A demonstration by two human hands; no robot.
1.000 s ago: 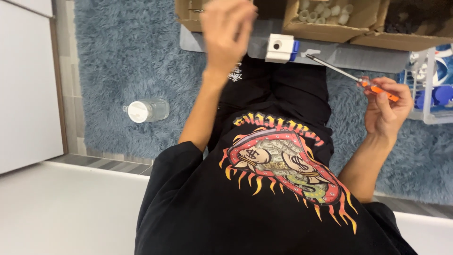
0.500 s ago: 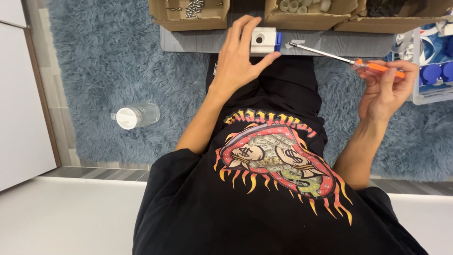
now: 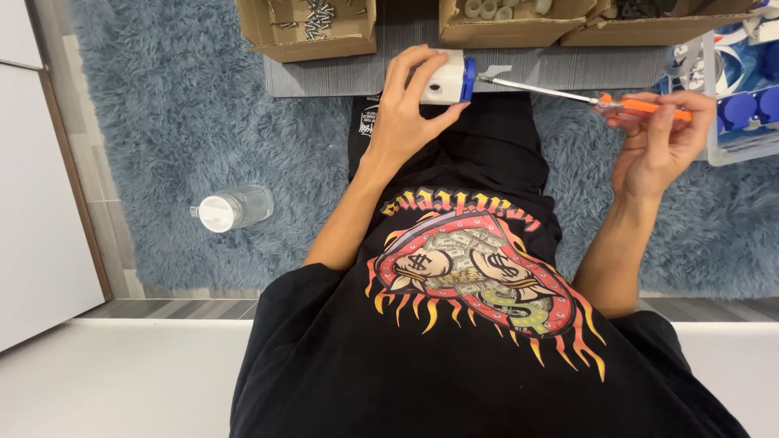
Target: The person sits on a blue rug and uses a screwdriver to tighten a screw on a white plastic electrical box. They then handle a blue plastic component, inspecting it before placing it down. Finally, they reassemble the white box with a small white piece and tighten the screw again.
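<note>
My left hand (image 3: 406, 109) grips a small white device with a blue end (image 3: 449, 79), held over my lap at the edge of a grey board (image 3: 341, 77). My right hand (image 3: 659, 142) holds a screwdriver with an orange handle (image 3: 641, 105). Its long metal shaft (image 3: 535, 88) points left, and the tip lies at the blue end of the device.
Cardboard boxes stand along the top: one with screws (image 3: 308, 24), two more (image 3: 519, 20) to the right. A clear plastic bin with blue parts (image 3: 742, 105) is at the right. A clear bottle with a white cap (image 3: 231, 209) lies on the blue shaggy rug (image 3: 162, 122).
My left hand came down from in front of the camera and took hold of the white device. The screwdriver tip moved up to its blue end.
</note>
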